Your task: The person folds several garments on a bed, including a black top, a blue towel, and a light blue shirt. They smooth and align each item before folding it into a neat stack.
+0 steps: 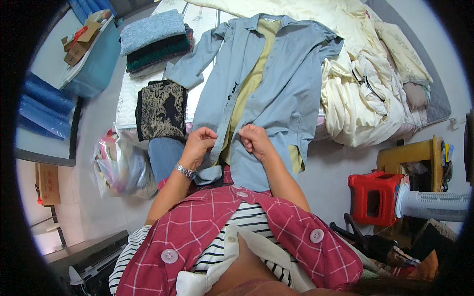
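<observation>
A light blue button-up shirt (285,77) with a yellow-green inside lies spread on the bed, its collar at the far end and its front partly open. Its hem hangs over the bed's near edge onto my lap. My left hand (200,144), below a metal wristwatch (186,171), pinches the left front edge near the hem. The right front edge is pinched between the fingers of my right hand (254,140). A folded black-and-beige patterned cloth (163,109) sits left of the shirt. Behind it is a stack of folded textiles topped by a light blue textured one (153,32).
Crumpled cream bedding (359,100) lies right of the shirt. A filled plastic bag (124,166) stands on the floor at left, near a blue bin (94,66) with cardboard on top. At right are a red plastic stool (376,198) and a white tower fan (435,204).
</observation>
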Motion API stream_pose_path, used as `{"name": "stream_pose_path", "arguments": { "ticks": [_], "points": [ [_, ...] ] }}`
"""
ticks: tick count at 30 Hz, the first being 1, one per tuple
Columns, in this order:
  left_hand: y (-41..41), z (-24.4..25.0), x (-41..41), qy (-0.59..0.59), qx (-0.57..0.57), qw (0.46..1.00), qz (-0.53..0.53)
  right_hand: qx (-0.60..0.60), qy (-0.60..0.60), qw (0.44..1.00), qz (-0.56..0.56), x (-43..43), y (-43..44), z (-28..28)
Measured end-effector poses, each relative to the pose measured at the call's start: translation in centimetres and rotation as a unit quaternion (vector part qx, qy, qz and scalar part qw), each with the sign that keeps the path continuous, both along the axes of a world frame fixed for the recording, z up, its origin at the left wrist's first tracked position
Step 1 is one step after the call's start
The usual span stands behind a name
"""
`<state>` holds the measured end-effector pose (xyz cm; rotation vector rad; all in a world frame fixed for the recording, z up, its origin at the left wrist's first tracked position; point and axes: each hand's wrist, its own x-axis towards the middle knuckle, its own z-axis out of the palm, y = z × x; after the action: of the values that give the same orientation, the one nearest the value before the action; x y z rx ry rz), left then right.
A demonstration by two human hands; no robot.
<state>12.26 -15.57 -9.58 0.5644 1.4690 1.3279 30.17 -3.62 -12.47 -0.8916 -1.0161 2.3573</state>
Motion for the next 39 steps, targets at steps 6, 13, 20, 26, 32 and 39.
{"name": "stream_pose_path", "arguments": {
  "ticks": [6, 13, 20, 26, 32, 39],
  "points": [
    [-0.3, -1.0, -1.6, 0.045, -0.007, 0.999, -0.013, 0.164, -0.094, 0.98, -0.056, 0.1, -1.2, -0.3],
    [-0.6, -0.4, -2.1, -0.013, -0.016, 1.0, -0.011, 0.586, -0.288, 0.757, -0.033, 5.5, -7.9, 1.9],
    [0.8, 0.3, -1.5, -0.036, 0.011, 0.997, -0.07, 0.693, -0.274, 0.663, 0.074, 8.8, -12.0, 4.4],
    [1.1, 3.4, -2.4, -0.13, 0.053, 0.986, -0.085, 0.706, -0.261, 0.637, 0.167, 8.6, -11.4, 5.9],
    [1.8, 1.9, -4.3, -0.146, 0.073, 0.984, -0.074, 0.747, -0.254, 0.593, 0.158, 8.4, -11.7, 4.2],
    [2.4, 1.0, -3.5, -0.146, 0.091, 0.985, -0.03, 0.764, -0.266, 0.564, 0.165, 8.6, -11.6, 2.8]
  ]
}}
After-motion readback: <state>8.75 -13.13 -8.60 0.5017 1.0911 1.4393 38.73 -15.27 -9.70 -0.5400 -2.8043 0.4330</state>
